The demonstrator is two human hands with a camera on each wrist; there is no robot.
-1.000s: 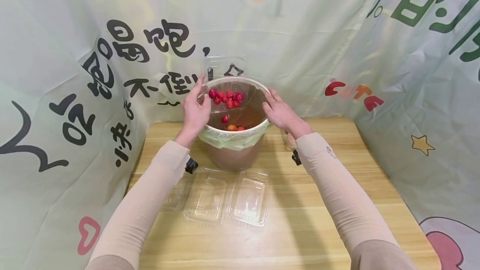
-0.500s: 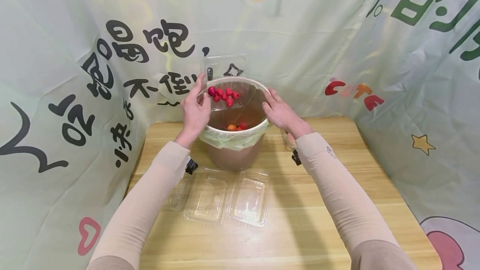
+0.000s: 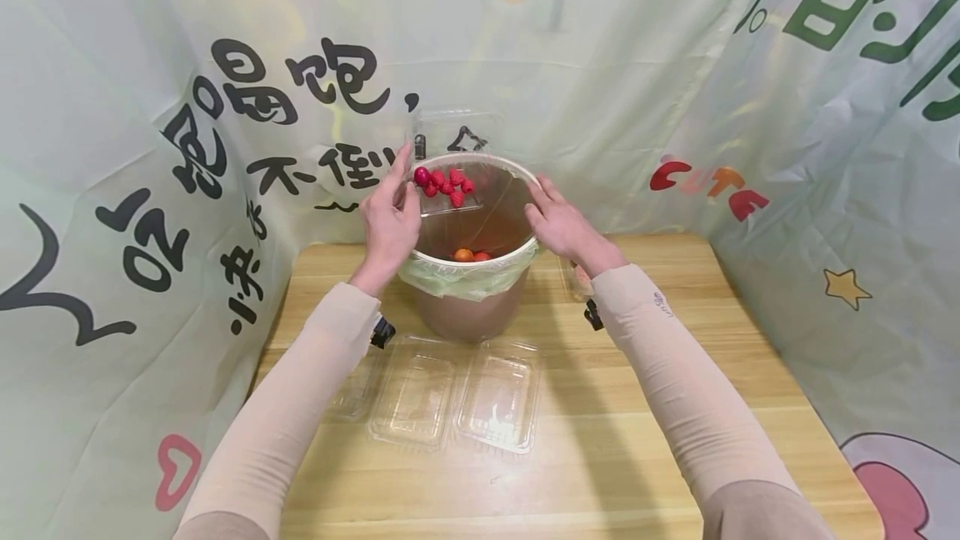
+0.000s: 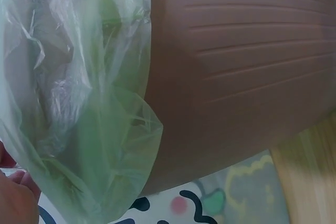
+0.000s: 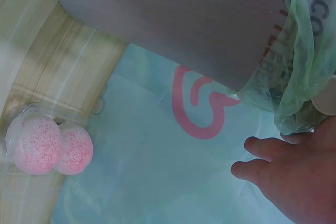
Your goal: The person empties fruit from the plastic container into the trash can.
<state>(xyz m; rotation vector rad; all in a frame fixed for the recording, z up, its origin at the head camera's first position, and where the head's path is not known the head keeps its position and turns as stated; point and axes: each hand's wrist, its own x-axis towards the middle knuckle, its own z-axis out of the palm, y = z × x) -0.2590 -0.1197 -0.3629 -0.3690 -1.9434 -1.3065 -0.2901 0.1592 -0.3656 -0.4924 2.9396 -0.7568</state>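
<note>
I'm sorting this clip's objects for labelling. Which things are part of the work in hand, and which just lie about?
In hand: clear tray of red fruit, left hand, right hand, lined bin.

Lying about: empty clear trays on the table, pink balls.

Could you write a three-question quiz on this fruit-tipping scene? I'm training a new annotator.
1. True or false: the clear box held over the bin contains red berries.
2. Which hand grips that box: A left hand, B right hand?
3. What lies on the table in front of the bin?

Key: 1 true. 2 A; the right rests at the bin's rim. 3 Empty clear trays.
</note>
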